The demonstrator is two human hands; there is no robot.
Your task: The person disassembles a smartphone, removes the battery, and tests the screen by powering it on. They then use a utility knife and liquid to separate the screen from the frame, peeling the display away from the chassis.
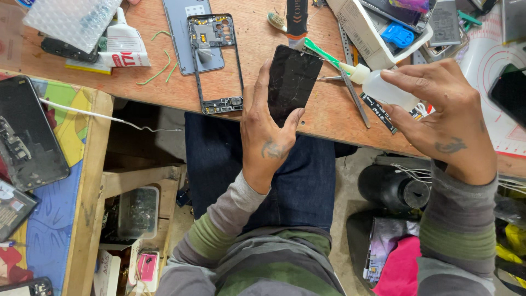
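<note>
My left hand (267, 134) holds a black phone screen panel (292, 81) upright over the edge of the wooden workbench (257, 66); its glass looks cracked. My right hand (441, 112) grips a small clear squeeze bottle (388, 90), its pale nozzle (353, 71) pointing left toward the panel's upper right corner, a short gap apart. A black phone middle frame (219, 66) lies on the bench left of the panel, partly over a grey back cover (189, 33).
A white glue tube (123, 44), green strips, metal tweezers (353, 96), an orange-and-black tool handle (296, 19) and a white tray of parts (378, 27) lie on the bench. A dismantled phone (27, 137) rests on the side table at left. Boxes and clutter sit on the floor.
</note>
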